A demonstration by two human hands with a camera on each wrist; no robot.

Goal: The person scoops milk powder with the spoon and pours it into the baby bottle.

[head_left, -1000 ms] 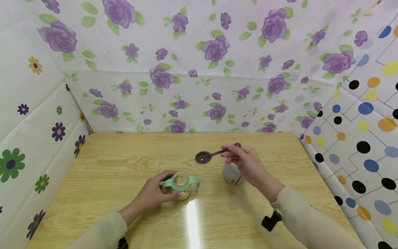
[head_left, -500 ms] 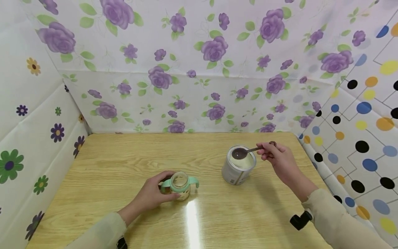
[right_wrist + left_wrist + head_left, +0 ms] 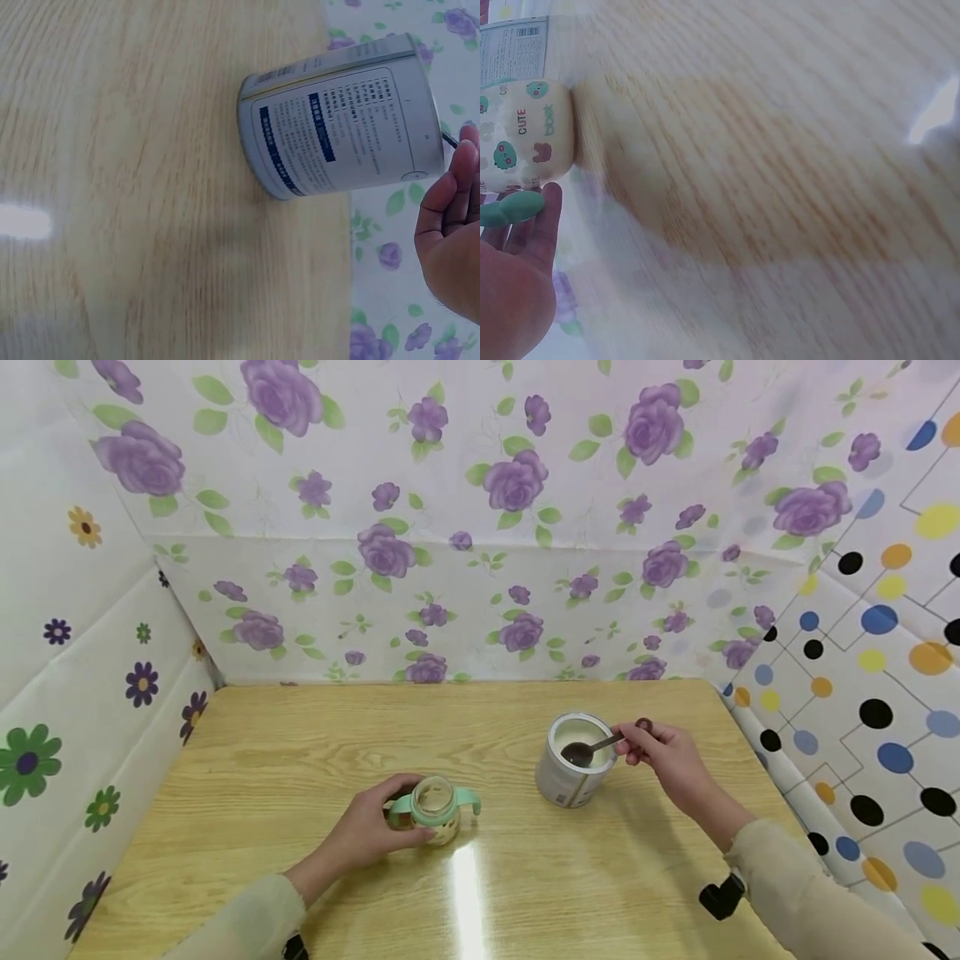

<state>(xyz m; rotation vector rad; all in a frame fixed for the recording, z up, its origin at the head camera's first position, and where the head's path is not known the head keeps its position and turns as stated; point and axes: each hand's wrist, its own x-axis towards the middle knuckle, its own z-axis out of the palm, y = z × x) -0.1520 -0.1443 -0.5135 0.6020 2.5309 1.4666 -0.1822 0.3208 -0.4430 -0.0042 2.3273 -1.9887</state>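
In the head view a baby bottle (image 3: pixel 437 827) with mint-green handles and an open top stands on the table. My left hand (image 3: pixel 369 825) grips it from the left, thumb in front. The left wrist view shows the cartoon print on the bottle (image 3: pixel 529 139) and one green handle. To the right stands an open can (image 3: pixel 564 783) with pale contents. My right hand (image 3: pixel 670 766) pinches the handle of a dark brown spoon (image 3: pixel 577 754). The spoon's bowl lies within the can's mouth; whether it touches the contents I cannot tell. Printed text covers the can (image 3: pixel 337 127) in the right wrist view.
The wooden table (image 3: pixel 300 735) carries the bottle and the can, set apart from each other. A floral sheet (image 3: pixel 465 585) hangs along its back edge. Patterned sheets also rise at the left and right sides.
My right hand has carried the spoon rightward from between bottle and can to the can, then lowered its bowl into the can's mouth. My left hand and the bottle have stayed in place.
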